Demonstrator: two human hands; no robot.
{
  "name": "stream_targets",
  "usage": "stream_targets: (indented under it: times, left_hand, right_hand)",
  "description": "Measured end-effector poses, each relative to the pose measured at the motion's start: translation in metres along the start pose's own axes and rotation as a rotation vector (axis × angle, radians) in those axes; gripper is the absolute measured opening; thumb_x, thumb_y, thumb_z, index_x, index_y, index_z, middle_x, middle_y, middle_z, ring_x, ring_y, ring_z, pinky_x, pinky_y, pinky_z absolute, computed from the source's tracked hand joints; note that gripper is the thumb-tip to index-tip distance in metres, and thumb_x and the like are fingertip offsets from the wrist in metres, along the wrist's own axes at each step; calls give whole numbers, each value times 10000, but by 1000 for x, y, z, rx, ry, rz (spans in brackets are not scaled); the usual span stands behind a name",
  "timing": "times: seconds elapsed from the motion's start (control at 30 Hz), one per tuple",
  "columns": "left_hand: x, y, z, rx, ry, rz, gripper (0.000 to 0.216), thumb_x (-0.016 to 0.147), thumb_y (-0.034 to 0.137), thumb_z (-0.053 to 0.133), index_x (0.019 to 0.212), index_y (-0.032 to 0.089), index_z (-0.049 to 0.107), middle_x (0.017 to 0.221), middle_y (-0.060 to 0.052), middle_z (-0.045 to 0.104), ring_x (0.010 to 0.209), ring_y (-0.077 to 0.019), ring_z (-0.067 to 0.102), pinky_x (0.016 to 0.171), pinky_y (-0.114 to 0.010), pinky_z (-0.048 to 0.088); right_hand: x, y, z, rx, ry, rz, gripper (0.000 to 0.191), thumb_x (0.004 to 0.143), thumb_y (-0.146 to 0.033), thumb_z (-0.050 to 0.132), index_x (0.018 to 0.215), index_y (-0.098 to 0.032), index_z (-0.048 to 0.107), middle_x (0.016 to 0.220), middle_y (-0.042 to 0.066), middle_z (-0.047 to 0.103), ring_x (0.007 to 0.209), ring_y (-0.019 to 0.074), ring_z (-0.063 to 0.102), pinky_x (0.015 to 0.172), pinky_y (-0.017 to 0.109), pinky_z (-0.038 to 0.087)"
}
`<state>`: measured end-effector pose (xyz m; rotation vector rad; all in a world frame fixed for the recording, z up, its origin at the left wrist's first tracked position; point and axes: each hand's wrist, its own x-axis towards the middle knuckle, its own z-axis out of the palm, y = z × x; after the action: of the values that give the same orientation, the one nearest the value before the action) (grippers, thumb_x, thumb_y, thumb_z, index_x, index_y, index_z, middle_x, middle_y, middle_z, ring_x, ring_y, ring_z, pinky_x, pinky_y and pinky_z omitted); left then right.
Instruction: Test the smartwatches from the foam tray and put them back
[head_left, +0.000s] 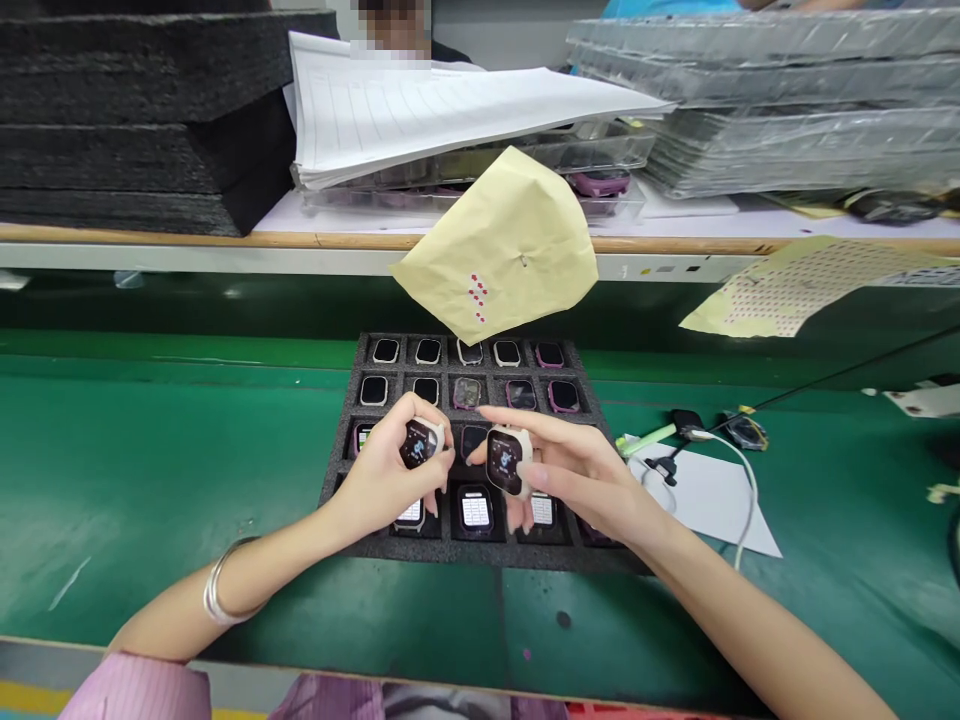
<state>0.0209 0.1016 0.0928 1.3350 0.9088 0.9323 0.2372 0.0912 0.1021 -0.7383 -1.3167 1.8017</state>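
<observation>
My left hand [390, 470] is closed around a cream smartwatch body [421, 442] with a lit dark screen. My right hand [577, 480] pinches a second cream smartwatch body [508, 460], its screen also lit. Both hands hover side by side over a black foam tray [345, 470] on the green mat. The tray's pockets hold several more watch bodies, some cream [385, 351], some purple [562, 396]. Two in the front row show white screens [475, 510]. A silver bangle [217, 590] circles my left wrist.
A yellow sticker sheet [510, 245] with red dots hangs over the tray's far edge; another [795, 285] lies at right. White paper [712, 495], a white cable [739, 480] and a green-tipped tool [649, 437] lie right of the tray. Black foam stacks [135, 110], papers [450, 110] and clear trays [787, 100] fill the shelf, with a person behind.
</observation>
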Motion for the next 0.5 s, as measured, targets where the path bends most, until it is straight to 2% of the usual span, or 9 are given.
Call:
stream_targets:
  times: [0.1,0.2,0.27,0.37,0.5]
  left_hand:
    - [1,0,-2,-90,-37,-91,285,807,263,680,981,215,460,883,28,529,567,-81,569,363,-160,485]
    - [2,3,-5,-209,-42,-192,334,848,332,629,1125,217,481,886,1,557,626,-122,598,375,-177,475]
    - [3,6,-7,-274,-30,-236,338,863,315,592,1172,203,513,918,-26,584,681,-144,615,434,-209,507]
    - [4,9,-10,-331,-6,-275,328,824,250,599,1140,167,577,955,-70,631,830,-200,636,586,-290,569]
    - [4,9,-12,-366,-17,-285,364,784,181,585,1147,156,600,999,-113,685,988,-268,640,731,-386,582]
  right_hand:
    - [3,1,1,16,34,47,513,901,-280,657,1379,-192,494,986,83,695,646,172,690,558,282,558]
    - [4,3,0,52,67,94,462,900,-305,647,1330,-197,518,1010,82,665,657,163,667,563,288,543]
    - [5,5,-2,60,91,103,445,908,-313,630,1323,-203,514,953,61,648,661,156,648,554,275,528]
    - [5,9,-5,5,127,95,472,922,-296,597,1368,-205,472,846,31,633,638,145,632,537,252,506]
    - [5,12,-7,-74,135,84,554,919,-277,588,1436,-215,399,954,59,653,627,156,665,493,250,510]
